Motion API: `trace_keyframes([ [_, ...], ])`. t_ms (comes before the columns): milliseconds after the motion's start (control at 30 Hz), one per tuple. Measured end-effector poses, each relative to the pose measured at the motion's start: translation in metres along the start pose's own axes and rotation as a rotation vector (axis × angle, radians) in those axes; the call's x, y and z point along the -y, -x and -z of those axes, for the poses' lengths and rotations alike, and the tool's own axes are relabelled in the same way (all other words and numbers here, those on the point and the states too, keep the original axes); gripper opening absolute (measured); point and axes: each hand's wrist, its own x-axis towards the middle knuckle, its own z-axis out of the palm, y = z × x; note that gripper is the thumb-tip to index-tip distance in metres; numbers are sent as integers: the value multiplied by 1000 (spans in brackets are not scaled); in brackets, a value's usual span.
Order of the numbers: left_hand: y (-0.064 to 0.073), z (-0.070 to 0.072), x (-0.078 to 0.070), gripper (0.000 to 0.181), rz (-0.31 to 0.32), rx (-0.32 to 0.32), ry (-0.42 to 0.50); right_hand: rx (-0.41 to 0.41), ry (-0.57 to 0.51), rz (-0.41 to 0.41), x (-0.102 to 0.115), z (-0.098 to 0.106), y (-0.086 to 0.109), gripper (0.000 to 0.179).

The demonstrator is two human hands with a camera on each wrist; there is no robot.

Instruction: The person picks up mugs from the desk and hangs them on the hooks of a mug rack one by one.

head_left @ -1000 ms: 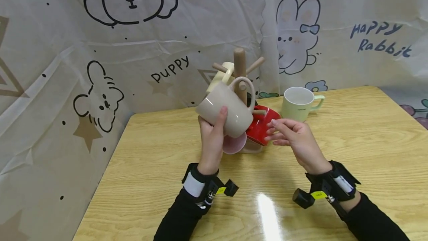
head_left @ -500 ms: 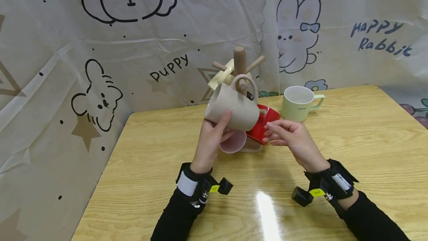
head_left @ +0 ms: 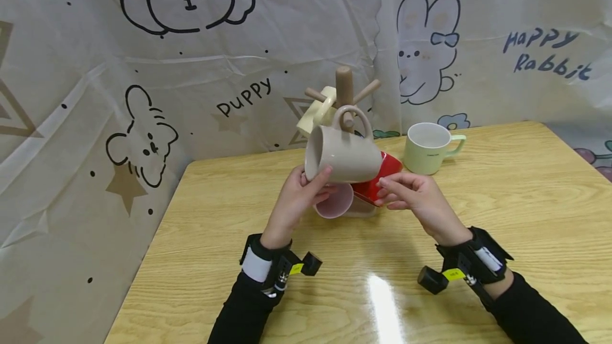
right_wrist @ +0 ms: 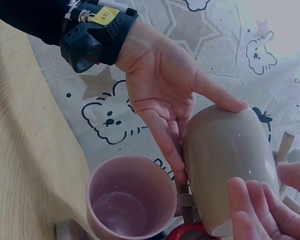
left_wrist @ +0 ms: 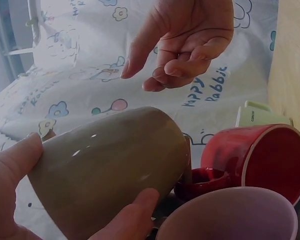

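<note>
My left hand [head_left: 292,203] grips a beige mug [head_left: 351,157] near its mouth, thumb on the near side and fingers underneath. The mug lies almost level, mouth to the left and handle up, in front of the wooden mug rack [head_left: 344,86]. My right hand [head_left: 425,203] hovers right of the mug's base, fingers loosely bent and holding nothing; the left wrist view shows it apart from the beige mug [left_wrist: 115,162]. Behind its fingertips a red mug [head_left: 389,168] hangs on the rack. A pink mug [head_left: 334,203] sits low on the rack, below the beige one.
A cream mug [head_left: 313,119] hangs tilted on an upper left peg. The upper right peg [head_left: 368,90] bears no mug. A light green mug [head_left: 423,154] stands upright on the wooden table [head_left: 516,200], right of the rack. A printed cloth [head_left: 229,31] hangs behind.
The beige mug has turned from slanting down to nearly level and shifted right, its mouth now showing. My left wrist has swung left. The right hand has barely moved.
</note>
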Motion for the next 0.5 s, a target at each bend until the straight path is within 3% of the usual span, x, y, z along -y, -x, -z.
trace_keyframes([
  [133,0,-1,0,48,4,5,-25,4,0,0,0,1,0,46],
  [300,2,-1,-2,61,43,-43,-56,6,2,-3,0,2,0,47],
  [500,8,14,-9,75,82,-120,-183,5,14,-9,1,5,1,49],
])
